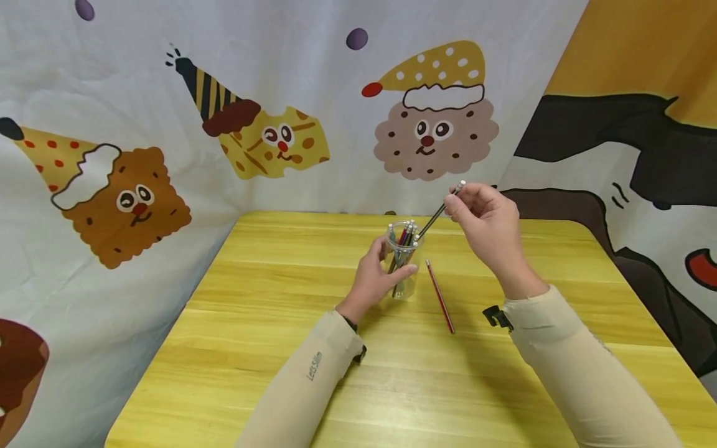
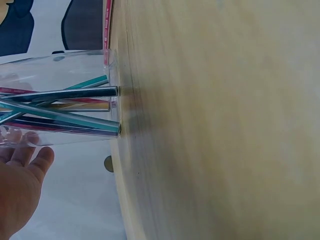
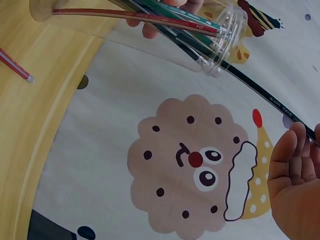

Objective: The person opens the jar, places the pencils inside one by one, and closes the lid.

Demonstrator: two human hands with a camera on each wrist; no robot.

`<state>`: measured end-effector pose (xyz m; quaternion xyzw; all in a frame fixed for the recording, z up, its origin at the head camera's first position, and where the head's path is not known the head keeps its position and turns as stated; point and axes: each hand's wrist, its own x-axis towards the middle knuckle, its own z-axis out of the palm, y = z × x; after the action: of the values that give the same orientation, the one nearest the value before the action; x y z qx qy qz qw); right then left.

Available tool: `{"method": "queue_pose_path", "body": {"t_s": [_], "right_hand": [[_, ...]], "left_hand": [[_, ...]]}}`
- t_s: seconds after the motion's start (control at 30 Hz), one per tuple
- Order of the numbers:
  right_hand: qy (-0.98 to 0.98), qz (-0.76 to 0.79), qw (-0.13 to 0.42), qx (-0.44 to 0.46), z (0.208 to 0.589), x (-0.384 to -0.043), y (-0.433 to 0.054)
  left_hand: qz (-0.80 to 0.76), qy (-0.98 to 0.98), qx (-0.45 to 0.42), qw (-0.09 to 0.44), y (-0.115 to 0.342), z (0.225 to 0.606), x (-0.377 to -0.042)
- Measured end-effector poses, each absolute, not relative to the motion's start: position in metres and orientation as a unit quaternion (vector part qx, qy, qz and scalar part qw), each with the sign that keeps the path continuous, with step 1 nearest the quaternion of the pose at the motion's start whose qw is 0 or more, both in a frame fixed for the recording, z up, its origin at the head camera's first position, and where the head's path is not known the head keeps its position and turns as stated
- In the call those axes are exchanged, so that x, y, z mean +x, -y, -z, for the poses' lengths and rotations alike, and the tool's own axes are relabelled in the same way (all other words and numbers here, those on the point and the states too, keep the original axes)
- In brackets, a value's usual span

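Observation:
My left hand grips a clear plastic jar, thumb across the near side and fingers round its left. Several pencils lean and cross inside the jar, white-tipped ends up at the rim. My right hand pinches a dark pencil close to its white-tipped upper end, above and right of the jar. That pencil slants down to the left, and its lower part passes into the jar's mouth in the right wrist view. A red pencil lies just right of the jar.
The jar stands toward the back of a yellow wood-grain table. Close behind the table's far edge hangs a white cloth printed with cartoon biscuits and cheese. More printed cloth hangs at the right side.

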<state>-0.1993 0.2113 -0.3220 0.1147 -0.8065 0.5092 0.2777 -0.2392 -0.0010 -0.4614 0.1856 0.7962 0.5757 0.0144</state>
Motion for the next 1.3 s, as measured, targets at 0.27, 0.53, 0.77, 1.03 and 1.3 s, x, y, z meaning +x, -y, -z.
{"method": "queue_pose_path", "body": {"t_s": [0.27,0.53,0.77,1.03,1.3], "right_hand": [[0.829,-0.467,0.277,0.133,0.337,-0.202,-0.203],[0.868,-0.427,0.226,0.12,0.377,-0.195,-0.198],[0.878,-0.416,0.211,0.108,0.378,-0.205,-0.191],[0.881,-0.414,0.208,0.1,0.378,-0.21,-0.191],[0.881,-0.427,0.177,0.099,0.38,-0.211,-0.191]], "left_hand": [[-0.575,-0.796,0.189,0.008,0.003,0.465,-0.236],[-0.572,-0.8,0.183,0.024,0.003,0.488,-0.218],[-0.574,-0.793,0.204,-0.002,0.003,0.474,-0.229],[-0.571,-0.794,0.207,-0.002,0.002,0.467,-0.232],[-0.569,-0.796,0.204,-0.004,0.003,0.468,-0.233]]}}
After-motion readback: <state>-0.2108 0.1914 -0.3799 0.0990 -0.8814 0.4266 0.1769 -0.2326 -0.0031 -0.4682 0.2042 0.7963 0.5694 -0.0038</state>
